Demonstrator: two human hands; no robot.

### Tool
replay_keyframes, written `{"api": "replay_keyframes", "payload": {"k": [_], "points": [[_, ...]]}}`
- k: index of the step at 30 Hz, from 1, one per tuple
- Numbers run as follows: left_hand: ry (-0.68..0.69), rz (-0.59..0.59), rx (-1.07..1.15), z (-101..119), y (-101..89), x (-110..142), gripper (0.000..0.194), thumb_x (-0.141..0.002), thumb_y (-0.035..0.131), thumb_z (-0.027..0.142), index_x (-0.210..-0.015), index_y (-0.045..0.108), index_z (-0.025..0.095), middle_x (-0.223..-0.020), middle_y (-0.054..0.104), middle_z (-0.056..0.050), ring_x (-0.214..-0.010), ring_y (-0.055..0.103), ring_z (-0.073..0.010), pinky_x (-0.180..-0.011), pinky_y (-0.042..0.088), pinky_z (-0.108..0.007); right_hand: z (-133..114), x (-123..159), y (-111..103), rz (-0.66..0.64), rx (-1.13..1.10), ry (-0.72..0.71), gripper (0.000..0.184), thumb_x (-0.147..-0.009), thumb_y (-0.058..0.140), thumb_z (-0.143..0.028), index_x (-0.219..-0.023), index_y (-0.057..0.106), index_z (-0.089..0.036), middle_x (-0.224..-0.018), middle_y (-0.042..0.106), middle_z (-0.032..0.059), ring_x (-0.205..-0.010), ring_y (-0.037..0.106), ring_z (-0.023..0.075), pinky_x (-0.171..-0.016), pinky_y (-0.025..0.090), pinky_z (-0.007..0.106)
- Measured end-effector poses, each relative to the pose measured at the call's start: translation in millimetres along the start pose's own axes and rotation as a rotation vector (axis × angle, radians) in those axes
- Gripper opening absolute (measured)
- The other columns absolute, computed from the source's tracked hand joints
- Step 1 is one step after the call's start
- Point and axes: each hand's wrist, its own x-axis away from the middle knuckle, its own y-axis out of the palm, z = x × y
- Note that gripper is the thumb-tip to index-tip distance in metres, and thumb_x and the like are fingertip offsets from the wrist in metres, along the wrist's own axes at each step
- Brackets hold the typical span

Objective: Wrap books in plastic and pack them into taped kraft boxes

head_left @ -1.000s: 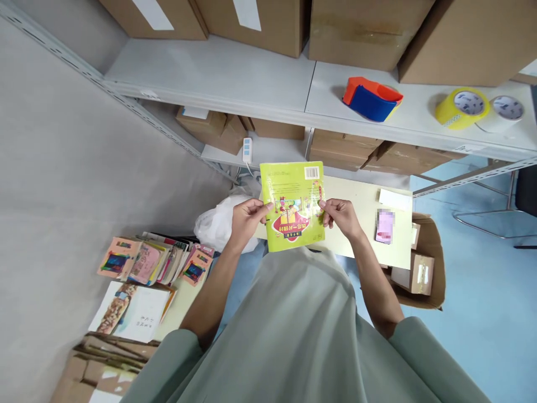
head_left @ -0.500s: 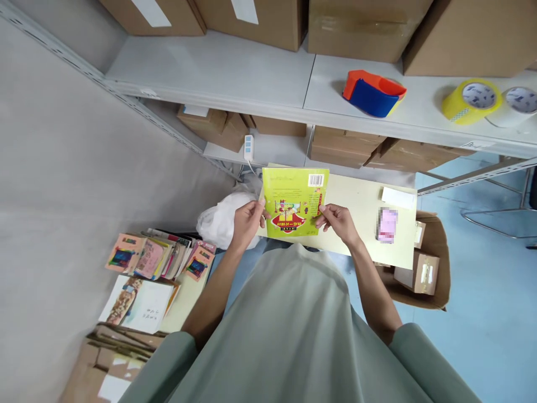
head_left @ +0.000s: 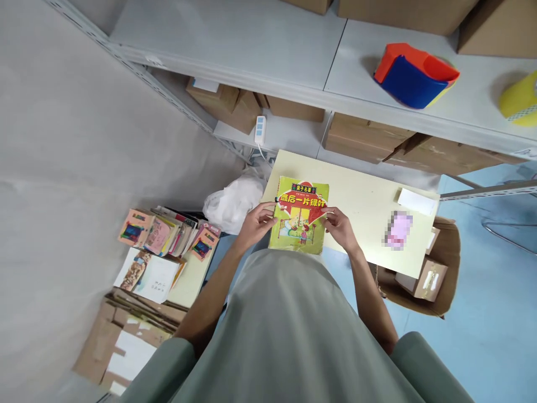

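A thin yellow-green picture book (head_left: 298, 215) is held in front of me, its illustrated cover with a red title panel facing up and reading upright. My left hand (head_left: 257, 224) pinches the book's left edge between thumb and fingers. On the opposite edge, my right hand (head_left: 339, 226) grips it the same way. Beneath and beyond the book lies a pale yellow tabletop (head_left: 356, 193). A pink item, blurred out (head_left: 398, 229), and a white slip (head_left: 416, 201) rest on its right side.
Stacked books (head_left: 168, 232) stand on a low surface at left, near flattened cardboard (head_left: 94, 341). A white plastic bag (head_left: 232, 201) sits beside the table. An opened carton (head_left: 451, 268) stands at right. Ahead, a metal shelf (head_left: 251, 50) carries cartons, a red-blue holder (head_left: 413, 78) and yellow tape (head_left: 520, 101).
The book has been turned over: its back with the barcode showed before, and now its front cover does. Both hands still hold it, now closer to my body. The camera view has shifted.
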Motion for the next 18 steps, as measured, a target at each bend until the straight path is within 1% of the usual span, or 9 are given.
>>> {"api": "replay_keyframes", "payload": {"k": [2,4,6,9,12,14,16,18], "points": [[-0.02,0.0,-0.016,-16,-4.2,-4,0.068,-0.084,0.084,0.048,-0.144,0.068,0.02,-0.101,0.083,-0.006,-0.09,0.079,-0.0222,-0.078,0.062,-0.03,9,-4,6,-0.014,0.009,0.006,0.047,-0.087,0.077,-0.06,-0.116,0.068,-0.023,-0.09,0.077,0.0025,-0.072,0.067,0.0172,-0.061,0.057,0.03],[-0.033,0.011,-0.035,-29,-7.9,-10,0.069,-0.085,0.081,0.046,-0.146,0.067,0.019,-0.107,0.084,-0.008,-0.092,0.08,-0.0229,-0.082,0.063,-0.033,16,-9,14,0.0,0.022,0.016,0.045,-0.086,0.077,-0.06,-0.112,0.069,-0.024,-0.099,0.078,0.0055,-0.074,0.069,0.0177,-0.062,0.06,0.032],[-0.027,0.01,-0.05,-38,-11.7,-18,0.062,-0.086,0.078,0.042,-0.142,0.071,0.017,-0.114,0.085,-0.01,-0.092,0.079,-0.0234,-0.085,0.064,-0.035,20,-14,21,0.033,0.042,0.019,0.045,-0.086,0.077,-0.061,-0.108,0.069,-0.023,-0.107,0.078,0.0078,-0.076,0.071,0.0183,-0.065,0.063,0.033],[0.024,-0.007,-0.086,-41,-19.3,-36,0.048,-0.088,0.072,0.034,-0.133,0.077,0.019,-0.122,0.084,-0.01,-0.095,0.079,-0.0239,-0.089,0.066,-0.037,17,-25,31,0.093,0.078,0.004,0.048,-0.086,0.075,-0.066,-0.107,0.07,-0.023,-0.112,0.078,0.0091,-0.078,0.074,0.0189,-0.07,0.067,0.036],[0.093,-0.006,-0.119,-34,-29.6,-57,0.045,-0.09,0.068,0.026,-0.134,0.079,0.021,-0.126,0.084,-0.008,-0.101,0.08,-0.0247,-0.094,0.066,-0.038,3,-38,39,0.145,0.103,-0.035,0.052,-0.086,0.075,-0.069,-0.112,0.07,-0.024,-0.12,0.079,0.0104,-0.08,0.076,0.0198,-0.074,0.07,0.039],[0.134,0.005,-0.13,-27,-38.2,-72,0.047,-0.091,0.067,0.022,-0.137,0.077,0.022,-0.128,0.083,-0.008,-0.106,0.08,-0.0255,-0.095,0.067,-0.038,-12,-46,43,0.19,0.1,-0.057,0.056,-0.085,0.076,-0.07,-0.116,0.07,-0.024,-0.126,0.079,0.0114,-0.087,0.079,0.0223,-0.079,0.073,0.042],[0.163,0.033,-0.149,-21,-49.3,-84,0.05,-0.09,0.066,0.018,-0.139,0.076,0.023,-0.131,0.082,-0.009,-0.111,0.08,-0.0261,-0.097,0.067,-0.038,-28,-52,46,0.245,0.112,-0.048,0.059,-0.082,0.08,-0.07,-0.118,0.07,-0.024,-0.133,0.078,0.0127,-0.097,0.081,0.0258,-0.082,0.074,0.044],[0.182,0.077,-0.185,-18,-64.9,-93,0.052,-0.09,0.065,0.015,-0.141,0.074,0.023,-0.134,0.081,-0.009,-0.115,0.079,-0.0261,-0.1,0.066,-0.039,-41,-55,49,0.29,0.15,-0.008,0.059,-0.079,0.082,-0.07,-0.115,0.072,-0.023,-0.134,0.078,0.0136,-0.104,0.081,0.0286,-0.082,0.075,0.045]]}}
